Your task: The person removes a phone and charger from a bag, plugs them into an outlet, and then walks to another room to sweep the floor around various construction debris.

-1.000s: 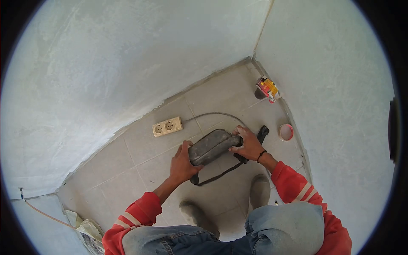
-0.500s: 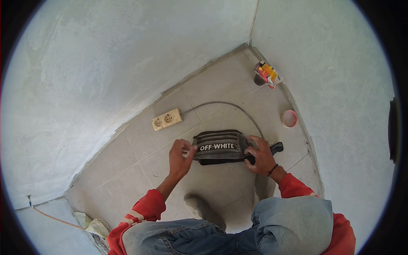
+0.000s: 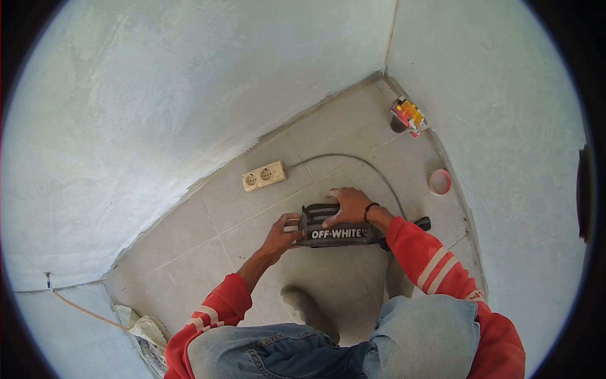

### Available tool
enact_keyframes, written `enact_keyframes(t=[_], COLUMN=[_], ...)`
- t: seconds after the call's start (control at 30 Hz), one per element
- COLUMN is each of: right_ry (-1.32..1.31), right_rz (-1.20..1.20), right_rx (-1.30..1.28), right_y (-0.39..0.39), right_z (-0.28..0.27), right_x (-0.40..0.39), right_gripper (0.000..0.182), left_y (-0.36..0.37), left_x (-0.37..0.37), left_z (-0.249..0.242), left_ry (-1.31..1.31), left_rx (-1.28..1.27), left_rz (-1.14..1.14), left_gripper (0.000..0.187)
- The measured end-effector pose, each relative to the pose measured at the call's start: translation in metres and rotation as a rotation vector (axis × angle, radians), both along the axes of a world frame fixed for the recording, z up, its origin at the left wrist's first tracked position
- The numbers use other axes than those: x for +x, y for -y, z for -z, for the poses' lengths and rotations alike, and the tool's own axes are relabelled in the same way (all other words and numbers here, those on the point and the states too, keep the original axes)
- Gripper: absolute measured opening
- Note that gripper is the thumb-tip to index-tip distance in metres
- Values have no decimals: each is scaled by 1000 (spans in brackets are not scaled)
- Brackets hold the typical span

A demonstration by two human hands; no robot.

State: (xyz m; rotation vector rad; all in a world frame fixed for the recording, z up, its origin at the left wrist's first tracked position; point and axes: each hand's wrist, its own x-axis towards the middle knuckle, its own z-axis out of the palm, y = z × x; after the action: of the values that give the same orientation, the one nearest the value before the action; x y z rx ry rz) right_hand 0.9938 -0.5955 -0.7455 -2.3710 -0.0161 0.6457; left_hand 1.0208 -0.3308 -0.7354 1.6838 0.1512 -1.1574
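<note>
A dark grey waist bag with white "OFF-WHITE" lettering lies on the tiled floor before my feet. Its black strap and buckle stick out on the right. My left hand grips the bag's left end, fingers curled at the edge. Across the bag's upper part reaches my right hand, its thumb on the front and its fingers bent over the top edge. That hand covers part of the top; whether it pinches a zip I cannot make out.
A two-socket extension block with a grey cable lies beyond the bag. Near the right wall are a tape roll and a red-yellow packet on a dark cup. A crumpled sheet lies at lower left.
My right hand has moved from the bag's right end to its top edge, further left. My left hand has closed in on the left end. The view has shifted slightly.
</note>
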Motion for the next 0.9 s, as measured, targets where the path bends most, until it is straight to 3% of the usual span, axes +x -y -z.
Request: enact_keyframes(t=[0.07, 0.13, 0.23, 0.33, 0.43, 0.67, 0.73, 0.8, 0.9], right_ry=[65, 127, 155, 182, 197, 299, 528, 594, 683], right_rz=[-50, -86, -176, -107, -15, -96, -30, 31, 193], right_rx=[145, 76, -47, -19, 52, 29, 92, 95, 111], right_y=[-4, -17, -26, -40, -72, -96, -97, -95, -86], right_z=[4, -7, -23, -43, -25, -7, -8, -13, -23], right_x=[-21, -42, -61, -51, -28, -17, -33, -49, -65], right_gripper=[74, 70, 60, 56, 46, 24, 18, 16, 13], left_y=[0, -5, -9, -12, -11, -17, -17, -13, -10], left_x=[-11, -15, -13, -7, -6, -11, -10, -7, -9], left_z=[-3, -1, 15, 16, 10, -7, -14, -18, -11], left_ry=[12, 23, 45, 87, 150, 53, -9, -127, -2], left_rx=[-1, -1, -12, 16, -7, -75, -105, -116, -118], left_rz=[-5, 0, 217, 280, 273, 204, 169, 146, 234], left_gripper=[54, 55, 55, 48, 38, 29, 26, 23, 24])
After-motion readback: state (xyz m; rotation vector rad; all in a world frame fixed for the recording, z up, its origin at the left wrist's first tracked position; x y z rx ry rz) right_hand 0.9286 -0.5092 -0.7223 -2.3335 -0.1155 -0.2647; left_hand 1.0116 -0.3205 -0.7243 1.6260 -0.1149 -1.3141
